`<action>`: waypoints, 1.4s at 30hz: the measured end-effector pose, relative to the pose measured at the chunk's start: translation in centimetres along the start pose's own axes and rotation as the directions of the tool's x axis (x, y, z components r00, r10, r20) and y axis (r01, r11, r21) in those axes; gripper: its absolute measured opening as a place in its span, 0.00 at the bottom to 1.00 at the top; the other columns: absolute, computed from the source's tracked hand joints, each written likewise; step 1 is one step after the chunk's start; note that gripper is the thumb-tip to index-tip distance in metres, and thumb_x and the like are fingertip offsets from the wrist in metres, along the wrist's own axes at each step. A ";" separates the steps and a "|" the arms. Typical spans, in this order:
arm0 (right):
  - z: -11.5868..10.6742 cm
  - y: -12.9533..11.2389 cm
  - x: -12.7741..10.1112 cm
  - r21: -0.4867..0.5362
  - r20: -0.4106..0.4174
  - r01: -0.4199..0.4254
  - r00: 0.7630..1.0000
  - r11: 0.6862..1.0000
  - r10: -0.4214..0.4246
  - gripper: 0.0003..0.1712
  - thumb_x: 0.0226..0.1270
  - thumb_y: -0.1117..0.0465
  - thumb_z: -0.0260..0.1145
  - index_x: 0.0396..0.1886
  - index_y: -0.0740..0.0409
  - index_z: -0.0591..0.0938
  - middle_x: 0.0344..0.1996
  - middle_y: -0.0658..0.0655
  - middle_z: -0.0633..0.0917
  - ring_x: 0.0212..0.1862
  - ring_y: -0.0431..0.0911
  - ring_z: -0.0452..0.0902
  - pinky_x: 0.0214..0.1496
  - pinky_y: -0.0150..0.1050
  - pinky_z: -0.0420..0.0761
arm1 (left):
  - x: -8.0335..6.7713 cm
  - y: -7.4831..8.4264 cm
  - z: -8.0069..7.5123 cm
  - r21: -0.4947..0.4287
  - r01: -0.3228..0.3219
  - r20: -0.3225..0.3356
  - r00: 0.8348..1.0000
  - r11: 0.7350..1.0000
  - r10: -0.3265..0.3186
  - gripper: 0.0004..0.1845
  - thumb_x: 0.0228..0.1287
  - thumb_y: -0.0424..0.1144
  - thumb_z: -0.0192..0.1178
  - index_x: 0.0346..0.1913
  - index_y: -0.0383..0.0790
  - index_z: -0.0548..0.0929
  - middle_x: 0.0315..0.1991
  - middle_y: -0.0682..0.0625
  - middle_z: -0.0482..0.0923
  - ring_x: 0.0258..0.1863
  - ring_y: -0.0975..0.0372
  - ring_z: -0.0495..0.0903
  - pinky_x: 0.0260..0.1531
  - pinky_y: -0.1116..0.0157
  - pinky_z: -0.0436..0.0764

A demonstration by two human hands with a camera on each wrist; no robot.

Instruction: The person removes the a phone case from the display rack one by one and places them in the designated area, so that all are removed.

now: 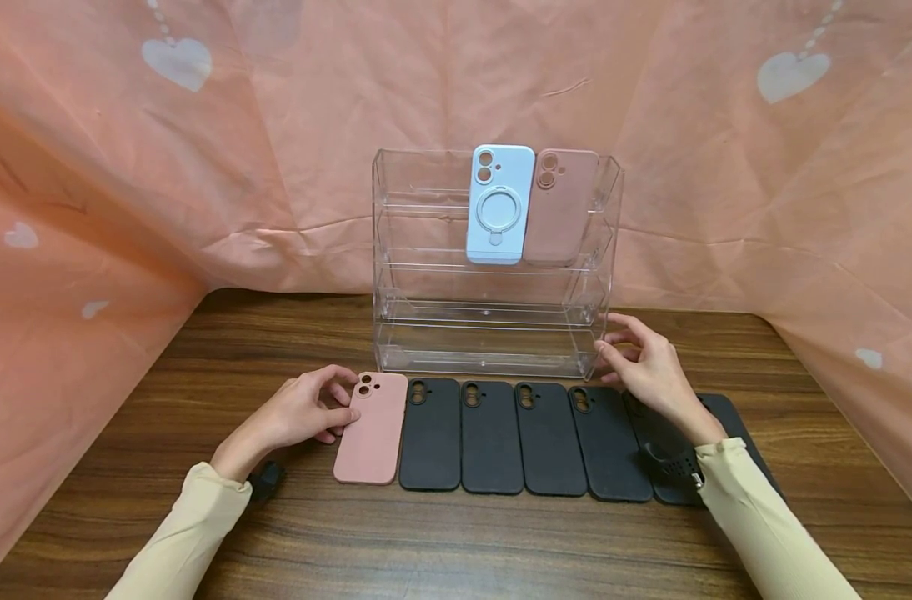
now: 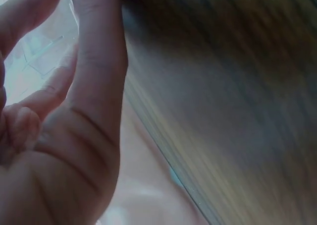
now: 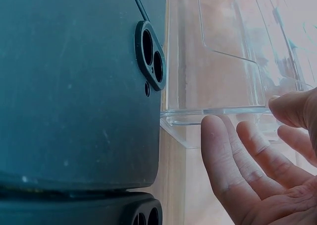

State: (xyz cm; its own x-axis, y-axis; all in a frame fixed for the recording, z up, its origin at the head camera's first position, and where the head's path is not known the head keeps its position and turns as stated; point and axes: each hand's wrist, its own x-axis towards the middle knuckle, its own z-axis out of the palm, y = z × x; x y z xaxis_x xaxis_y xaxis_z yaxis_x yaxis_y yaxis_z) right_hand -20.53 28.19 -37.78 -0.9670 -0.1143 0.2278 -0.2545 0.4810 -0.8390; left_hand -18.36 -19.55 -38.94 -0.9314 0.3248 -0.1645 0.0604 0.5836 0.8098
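A pink phone case [image 1: 371, 433] lies at the left end of a row of several black phone cases [image 1: 430, 437]. My left hand [image 1: 309, 408] pinches its left edge, thumb tip on the edge and index finger by the camera-hole corner. In the left wrist view the case is out of sight. Behind the row stands a clear tiered display rack [image 1: 486, 360]. My right hand [image 1: 647, 362] is at its lower right side, thumb and extended fingertips right at the panel edge, as the right wrist view also shows.
On the rack's top tier stand a white phone case [image 1: 493, 225] with a ring and a second pink case [image 1: 564, 208]. My right forearm passes over the rightmost black cases. Peach fabric [image 1: 306, 167] with white hearts encloses the wooden table [image 1: 351, 550].
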 end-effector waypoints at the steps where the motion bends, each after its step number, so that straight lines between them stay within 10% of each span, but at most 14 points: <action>1: 0.0 0.0 0.0 -0.002 0.000 0.000 1.000 1.000 0.000 0.29 0.75 0.67 0.63 0.72 0.65 0.69 0.48 0.75 0.81 0.30 0.37 0.88 0.26 0.42 0.89 | 0.0 0.0 0.0 -0.001 0.002 0.002 1.000 1.000 -0.002 0.26 0.63 0.34 0.70 0.62 0.35 0.75 0.39 0.44 0.83 0.27 0.61 0.85 0.25 0.63 0.89; 12: 0.0 0.0 0.0 -0.005 -0.001 -0.002 1.000 1.000 0.002 0.29 0.75 0.67 0.63 0.73 0.64 0.69 0.49 0.75 0.81 0.29 0.38 0.88 0.25 0.42 0.89 | 0.1 0.0 -0.1 0.038 0.005 0.016 1.000 0.999 -0.005 0.26 0.62 0.35 0.71 0.62 0.36 0.77 0.40 0.44 0.82 0.28 0.62 0.85 0.25 0.63 0.88; 23: 0.0 -0.1 0.0 0.000 -0.001 0.006 1.000 1.000 -0.006 0.29 0.74 0.68 0.63 0.72 0.66 0.69 0.47 0.76 0.81 0.29 0.38 0.88 0.25 0.42 0.89 | 0.6 1.5 -1.5 0.133 -0.146 -0.083 0.984 0.980 0.158 0.17 0.66 0.35 0.66 0.56 0.36 0.81 0.37 0.47 0.86 0.28 0.60 0.85 0.26 0.67 0.85; 34: -0.2 -0.2 0.0 -0.012 0.015 -0.002 1.000 1.000 0.002 0.29 0.75 0.67 0.63 0.72 0.66 0.68 0.47 0.76 0.81 0.30 0.39 0.88 0.26 0.43 0.89 | 1.8 5.7 -2.2 0.050 -0.316 -0.417 0.855 0.947 0.308 0.12 0.71 0.41 0.65 0.53 0.42 0.85 0.42 0.46 0.87 0.35 0.69 0.84 0.35 0.74 0.83; 42: -0.2 -0.3 0.0 -0.011 0.021 -0.005 1.000 1.000 0.005 0.29 0.75 0.68 0.63 0.72 0.66 0.68 0.48 0.76 0.81 0.30 0.39 0.88 0.27 0.43 0.89 | 3.9 9.2 -2.0 -0.072 -0.458 -0.464 0.802 0.886 0.376 0.15 0.71 0.39 0.65 0.57 0.41 0.83 0.46 0.49 0.83 0.46 0.67 0.83 0.41 0.76 0.83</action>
State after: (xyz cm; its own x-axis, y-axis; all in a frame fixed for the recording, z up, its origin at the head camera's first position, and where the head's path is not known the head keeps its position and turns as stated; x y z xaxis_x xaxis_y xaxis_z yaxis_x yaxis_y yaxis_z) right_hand -20.51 28.21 -37.46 -0.9684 -0.1296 0.2129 -0.2492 0.4914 -0.8345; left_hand -22.14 -14.37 -31.03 -0.8907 0.1342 0.4343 0.4539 0.3149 0.8336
